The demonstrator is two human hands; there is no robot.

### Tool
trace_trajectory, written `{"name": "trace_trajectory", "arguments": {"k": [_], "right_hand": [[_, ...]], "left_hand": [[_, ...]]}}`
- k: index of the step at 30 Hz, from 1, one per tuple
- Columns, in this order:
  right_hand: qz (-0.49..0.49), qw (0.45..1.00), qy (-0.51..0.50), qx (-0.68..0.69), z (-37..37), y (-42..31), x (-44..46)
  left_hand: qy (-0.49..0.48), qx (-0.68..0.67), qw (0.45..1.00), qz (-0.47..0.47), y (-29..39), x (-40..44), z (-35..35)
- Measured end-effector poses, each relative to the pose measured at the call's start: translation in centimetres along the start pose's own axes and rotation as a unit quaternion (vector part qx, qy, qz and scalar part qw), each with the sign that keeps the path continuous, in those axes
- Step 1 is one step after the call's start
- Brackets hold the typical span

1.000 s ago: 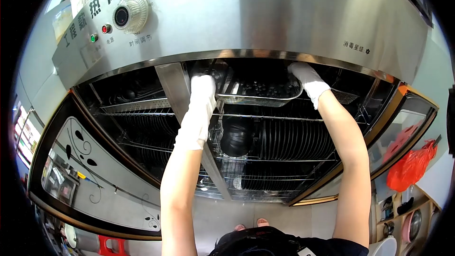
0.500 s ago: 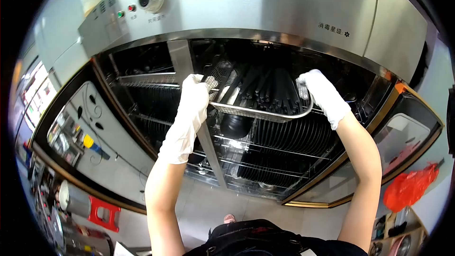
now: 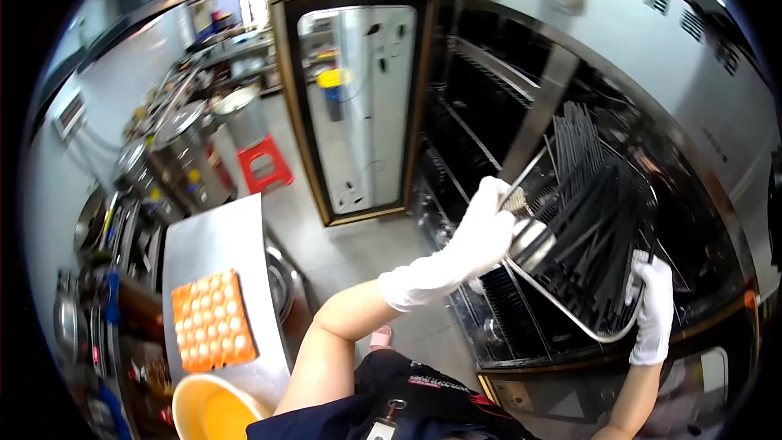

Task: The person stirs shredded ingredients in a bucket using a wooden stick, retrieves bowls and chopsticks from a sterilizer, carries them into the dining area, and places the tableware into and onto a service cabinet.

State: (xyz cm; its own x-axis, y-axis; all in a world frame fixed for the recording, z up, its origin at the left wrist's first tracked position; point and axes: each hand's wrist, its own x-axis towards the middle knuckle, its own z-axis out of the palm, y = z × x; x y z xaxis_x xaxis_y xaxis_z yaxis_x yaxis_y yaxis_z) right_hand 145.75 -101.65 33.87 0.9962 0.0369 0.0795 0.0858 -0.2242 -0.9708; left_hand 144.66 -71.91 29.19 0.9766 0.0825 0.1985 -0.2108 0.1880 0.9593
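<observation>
A wire-mesh metal basket (image 3: 547,293) full of black chopsticks (image 3: 599,228) is held in front of the open steel cabinet (image 3: 562,73). My left hand (image 3: 482,232), in a white glove, is closed on the basket's left rim. A pale object (image 3: 533,244) lies inside the basket close to that hand, its kind unclear. My right hand (image 3: 653,305), gloved too, grips the basket's right edge, its fingers partly hidden by the rim. The basket appears tilted, with the chopsticks lying lengthwise.
An open glass cabinet door (image 3: 354,106) stands ahead. At left, a steel table (image 3: 216,232) carries an orange tray of eggs (image 3: 213,318), with a yellow-lined bucket (image 3: 220,407) beside it. A red stool (image 3: 265,163) and steel pots (image 3: 191,151) stand farther back.
The view has swung left, bringing the table and eggs into sight. The basket of chopsticks has come outward from the cabinet and turned, both hands still gripping it.
</observation>
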Motion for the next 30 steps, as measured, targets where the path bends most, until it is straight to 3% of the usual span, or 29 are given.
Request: {"name": "trace_trajectory", "arguments": {"k": [4,11,18,25,27,30], "right_hand": [[0.010,1.000,-0.015,0.016,3.8,1.6,-1.8],[0.008,0.987,-0.159,0.023,14.3,6.5,-2.5],[0.058,0.955,-0.281,0.080,30.0,12.8,-3.7],[0.013,0.921,-0.379,0.084,44.5,20.2,-3.8],[0.055,0.914,-0.393,0.080,47.8,20.3,-3.9],[0.105,0.894,-0.423,0.106,53.1,21.8,-2.9]], "left_hand": [[0.050,0.050,0.997,0.020,-0.5,-6.2,-3.5],[0.201,0.051,0.977,0.048,-3.3,-16.1,-10.5],[0.380,0.146,0.910,0.077,-6.8,-24.4,-18.6],[0.494,0.280,0.822,0.034,-12.4,-29.0,-28.1],[0.525,0.249,0.814,-0.006,-14.1,-29.4,-30.8],[0.538,0.284,0.793,0.027,-15.6,-29.2,-34.6]]}}
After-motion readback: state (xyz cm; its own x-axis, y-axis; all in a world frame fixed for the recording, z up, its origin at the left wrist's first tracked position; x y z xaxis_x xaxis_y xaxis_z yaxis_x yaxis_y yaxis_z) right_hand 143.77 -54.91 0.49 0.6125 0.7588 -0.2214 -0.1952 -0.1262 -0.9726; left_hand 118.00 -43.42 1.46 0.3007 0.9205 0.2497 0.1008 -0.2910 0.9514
